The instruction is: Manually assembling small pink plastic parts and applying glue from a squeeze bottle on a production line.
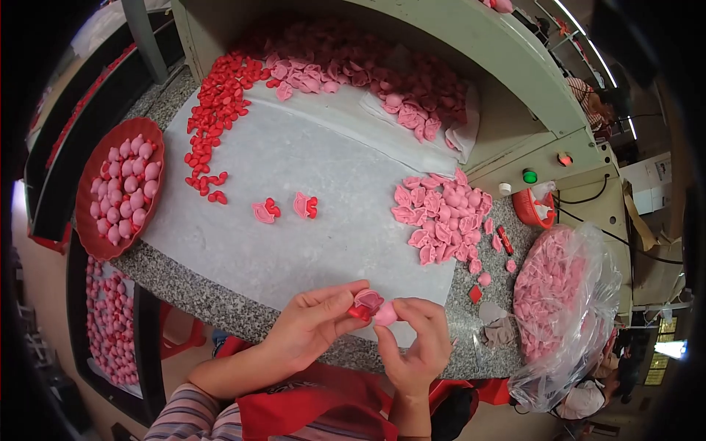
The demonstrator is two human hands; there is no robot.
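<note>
At the white sheet (331, 250)'s near edge, the left hand (312, 323) is pinching a red-and-pink piece (359, 312), apparently steadying it; the right hand (421, 342) is gripping a pink lump (385, 315) against it, seemingly keeping their contact visible.

A striped top (185, 413) under a red apron (276, 413).

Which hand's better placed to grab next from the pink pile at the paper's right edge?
Probably the right hand: though pinching a pink piece, it's nearer the pink pile than the occupied left hand.
</note>
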